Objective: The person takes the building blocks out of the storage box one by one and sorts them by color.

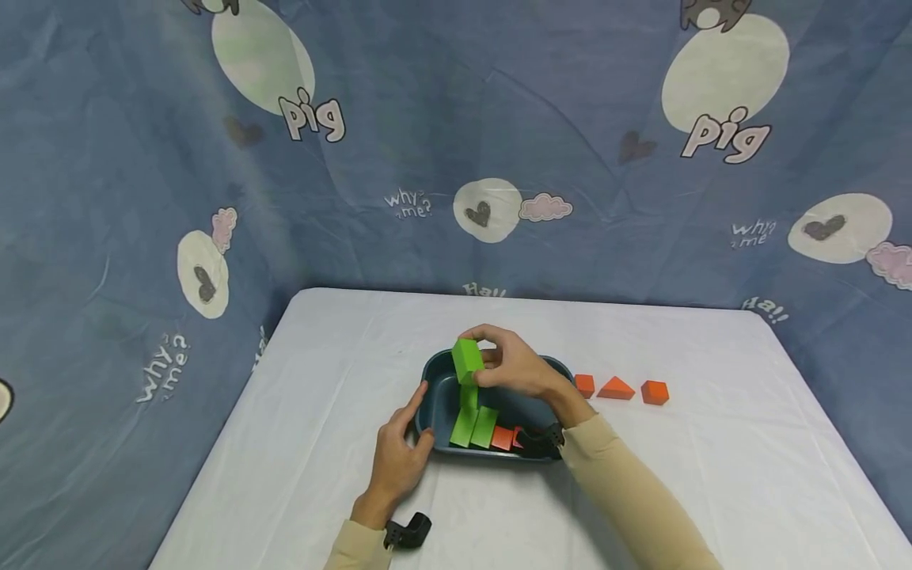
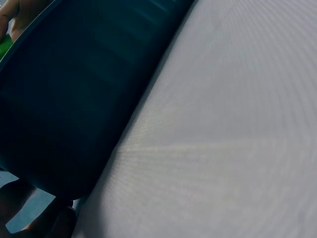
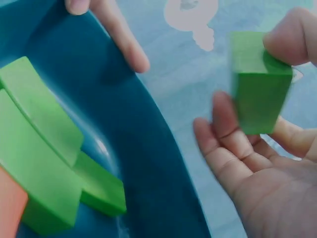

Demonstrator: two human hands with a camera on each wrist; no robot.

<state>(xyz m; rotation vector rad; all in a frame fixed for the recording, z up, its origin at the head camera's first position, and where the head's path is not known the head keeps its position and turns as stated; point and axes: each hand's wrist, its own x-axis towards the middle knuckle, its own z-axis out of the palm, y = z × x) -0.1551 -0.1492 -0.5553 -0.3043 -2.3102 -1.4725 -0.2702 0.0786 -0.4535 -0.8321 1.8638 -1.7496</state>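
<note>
Between thumb and fingers my right hand point(image 1: 518, 366) pinches a green block point(image 1: 467, 360), raised above the left part of a dark teal tray point(image 1: 442, 451). The same green block point(image 3: 260, 84) shows close up in the right wrist view. My left hand point(image 1: 399, 453) touches the tray's left end, its fingertips at the rim and its fingers extended. Inside the tray lie several green blocks point(image 1: 465, 426) and, beside them, orange blocks point(image 1: 502, 438), partly covered by the right wrist's black camera mount. The left wrist view mostly holds the tray's dark outer wall point(image 2: 74, 99).
Right of the tray, an orange block point(image 1: 584, 385), an orange triangular block point(image 1: 616, 389) and an orange cube point(image 1: 655, 393) stand in a row on the white table point(image 1: 321, 356). A blue printed cloth point(image 1: 399, 261) hangs behind and beside the table.
</note>
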